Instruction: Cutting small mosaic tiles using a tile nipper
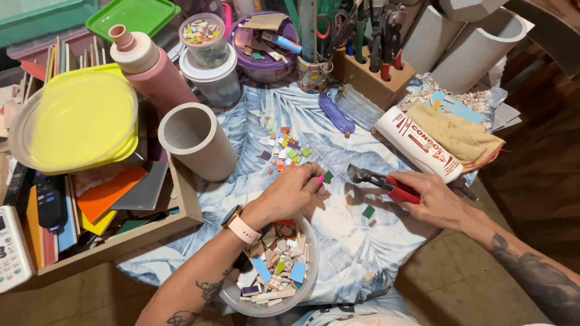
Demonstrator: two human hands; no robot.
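Note:
My left hand (294, 192) pinches a small dark green tile piece (328, 176) between its fingertips, over the blue and white leaf-patterned cloth (338, 241). My right hand (430, 198) is closed around the red handles of tile nippers (380, 180), whose metal jaws point left toward the held piece, a short gap away. Another green tile chip (368, 211) lies on the cloth between my hands. A clear bowl (272, 305) of broken coloured tile bits sits under my left wrist. Small mosaic pieces (284, 148) are scattered beyond my left hand.
A grey cylinder (196, 139) and pink bottle (148, 63) stand at left by a wooden tray (187, 205) of coloured sheets and a yellow-lidded container (75, 118). Behind are jars (208, 57), a purple bowl (266, 42), a tool block (371, 75), a white glue tube (420, 145) and a rag (456, 136).

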